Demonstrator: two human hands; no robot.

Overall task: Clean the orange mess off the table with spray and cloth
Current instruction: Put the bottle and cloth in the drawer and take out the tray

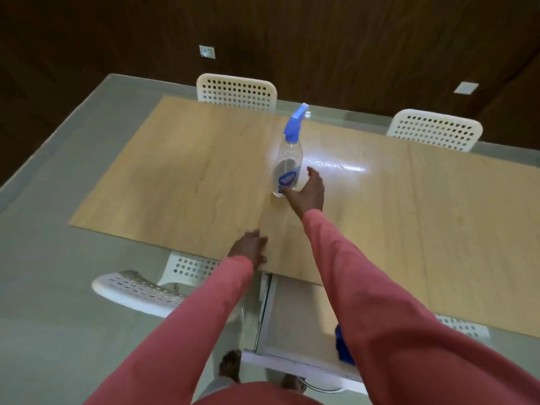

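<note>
A clear spray bottle (287, 159) with a blue trigger head and blue label stands upright near the middle of the light wooden table (190, 182). My right hand (308, 194) reaches up to its base, fingers spread around the lower part and touching it, not closed. My left hand (248, 249) rests flat on the table's near edge. A blue cloth (343, 346) shows partly below the table, hidden mostly by my right sleeve. No orange mess is visible on the tabletop.
White perforated chairs stand at the far side (236, 90), (435, 130) and near side (137, 290). A glossy wet-looking glare patch (336, 166) lies right of the bottle. Dark wooden wall behind; grey floor to the left.
</note>
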